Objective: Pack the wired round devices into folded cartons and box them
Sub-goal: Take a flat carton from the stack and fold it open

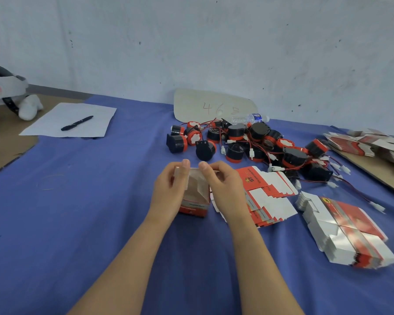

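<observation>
Now, carton: a small red-and-white card box point(194, 206) stands upright with its top open, at the middle of the bench point(77, 212), a little toward the near edge.
Left hand: the left hand point(168, 192) pinches the carton's left top flap between thumb and fingers.
Right hand: the right hand point(223, 187) pinches the right top edge, thumb on top, fingers curled behind.
Round devices: a heap point(248, 142) lies beyond the hands, toward the far edge and well apart from the carton. None is packed yet.
Flat cartons: fanned stacks point(266, 196) lie just right of the right hand, with more toward the right edge.
Risks: thin card may crease or tear if the flaps are forced. The leads point(377, 207) are tangled, so lifting one device will likely drag its neighbours. The light, empty carton could tip if either hand lets go.
Materials: the card looks glossy outside and plain brown-grey inside. The devices are squat black plastic drums with red rims. The leads are thin red and black wire ending in white plugs. A soft blue cloth covers the bench.
</observation>
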{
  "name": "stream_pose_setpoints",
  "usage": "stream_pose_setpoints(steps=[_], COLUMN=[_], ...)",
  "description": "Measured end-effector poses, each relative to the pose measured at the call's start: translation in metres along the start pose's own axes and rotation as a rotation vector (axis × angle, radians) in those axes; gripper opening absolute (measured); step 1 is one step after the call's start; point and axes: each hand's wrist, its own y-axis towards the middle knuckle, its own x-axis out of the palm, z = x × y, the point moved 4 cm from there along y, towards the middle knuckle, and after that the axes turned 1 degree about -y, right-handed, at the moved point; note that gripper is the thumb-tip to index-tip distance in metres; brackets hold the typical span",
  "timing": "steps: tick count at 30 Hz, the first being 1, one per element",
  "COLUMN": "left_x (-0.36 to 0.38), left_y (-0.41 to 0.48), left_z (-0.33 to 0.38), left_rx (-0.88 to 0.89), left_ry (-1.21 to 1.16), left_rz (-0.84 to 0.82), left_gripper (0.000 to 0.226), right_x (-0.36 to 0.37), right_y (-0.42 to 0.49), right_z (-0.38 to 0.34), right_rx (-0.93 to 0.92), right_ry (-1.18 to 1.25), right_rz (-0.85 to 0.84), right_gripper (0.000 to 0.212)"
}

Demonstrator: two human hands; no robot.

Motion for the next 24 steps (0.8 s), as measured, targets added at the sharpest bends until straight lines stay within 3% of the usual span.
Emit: stream_pose_setpoints(steps=[8,13,19,21,24], left_x=[0.001,0.003,0.007,0.006,-0.002], left_y=[0.002,0.001,0.005,0.001,-0.007], left_z=[-0.005,-0.006,-0.008,0.002,0.016], left_rx=[0.058,0.071,-0.189,-0.079,0.118], left_ry=[0.103,0.132,0.071,0.001,-0.019], left_rz=[0.046,0.098,0.046,0.103,0.17], left_gripper=[0.007,0.009,0.042,0.036,0.03], right_x=[0.002,0.004,-0.009,-0.007,-0.004], right_y=[0.001,0.0,0.001,0.0,-0.002], right_z=[0.002,0.006,0.022,0.021,0.019], right_rx=[0.056,0.116,0.43,0.497,0.506], right_ry=[0.039,0.056,0.409,0.491,0.18], right_rz=[-0.016,0.042,0.303,0.237,0.004], right_gripper=[0.009,0.014,0.011,0.006,0.009])
